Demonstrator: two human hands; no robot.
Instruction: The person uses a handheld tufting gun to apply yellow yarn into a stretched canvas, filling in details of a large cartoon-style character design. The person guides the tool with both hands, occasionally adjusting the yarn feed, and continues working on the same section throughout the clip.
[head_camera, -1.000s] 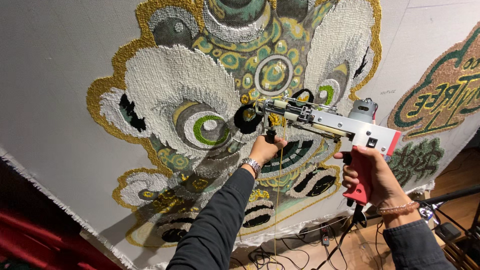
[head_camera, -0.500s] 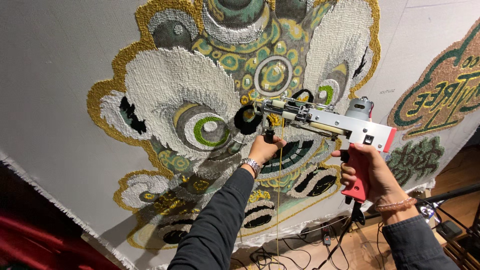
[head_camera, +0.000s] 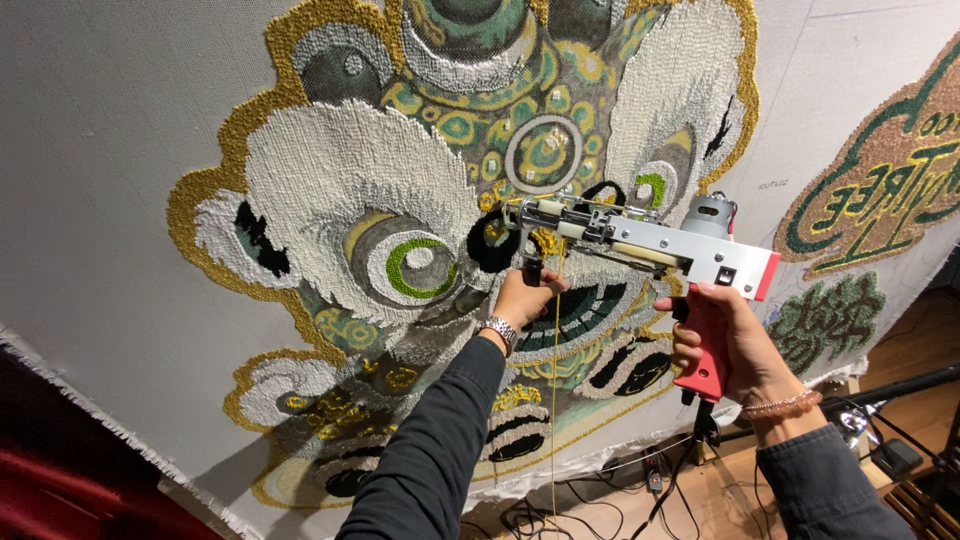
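nearest, at the right, the red pistol grip (head_camera: 706, 350) of a tufting gun (head_camera: 640, 243) is seen clamped in the right hand (head_camera: 735, 345), with the fingers (head_camera: 688, 345) curled tightly together round it; a bead bracelet (head_camera: 785, 405) is worn at that wrist. the gun's long axis is laid almost level, tilted slightly up toward the left, and its needle end is pointed left and away, into the cloth. the black front handle (head_camera: 532, 272) under the gun's nose is gripped by the left hand (head_camera: 527, 297), fingers closed on it, a metal watch (head_camera: 498, 331) at the wrist. a yellow yarn (head_camera: 556, 400) is hung straight down from the gun between the two arms. farther off, the stretched grey cloth (head_camera: 110, 180) is filled by a tufted lion face (head_camera: 450, 200) in white, gold, green and black; the gun's tip is set against a yellow patch near the face's middle. a second tufted patch (head_camera: 880, 190) is seen at the far right
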